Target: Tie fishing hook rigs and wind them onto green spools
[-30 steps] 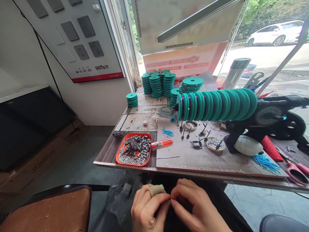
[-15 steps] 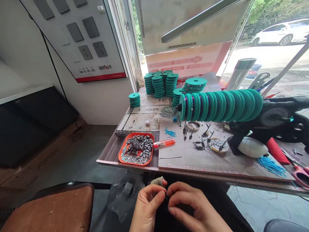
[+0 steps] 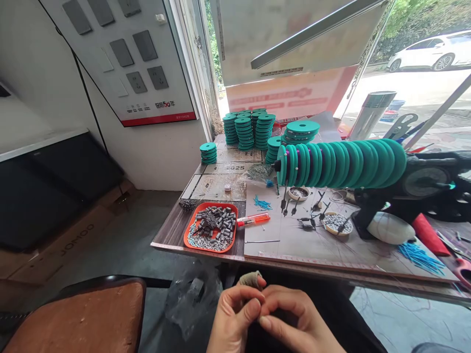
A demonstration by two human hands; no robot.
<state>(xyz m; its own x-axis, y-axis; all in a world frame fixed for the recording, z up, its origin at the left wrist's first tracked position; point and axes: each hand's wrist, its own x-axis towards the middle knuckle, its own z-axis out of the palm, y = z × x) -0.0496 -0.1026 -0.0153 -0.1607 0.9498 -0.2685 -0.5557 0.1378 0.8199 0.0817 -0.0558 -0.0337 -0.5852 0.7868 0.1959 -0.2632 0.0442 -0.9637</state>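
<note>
My left hand (image 3: 235,318) and my right hand (image 3: 294,326) meet at the bottom of the view, below the table's front edge. Their fingertips are pinched together on something too small to make out. A tan cloth wrap (image 3: 250,279) covers one finger of the left hand. On the table in front, an orange tray (image 3: 211,230) holds several small grey metal pieces. A black winder (image 3: 423,189) carries a row of teal discs (image 3: 342,162) on its shaft.
Stacks of teal discs (image 3: 250,130) stand at the table's far end. A red pen (image 3: 253,220), small dishes of beads (image 3: 336,223), blue tubes (image 3: 421,255) and red-handled scissors (image 3: 459,267) lie on the grey mat. A brown chair seat (image 3: 81,318) is at lower left.
The view has drifted left and slightly up. My hands have shifted a little to the right and stay pinched together, the left thumb now over the right fingertips.
</note>
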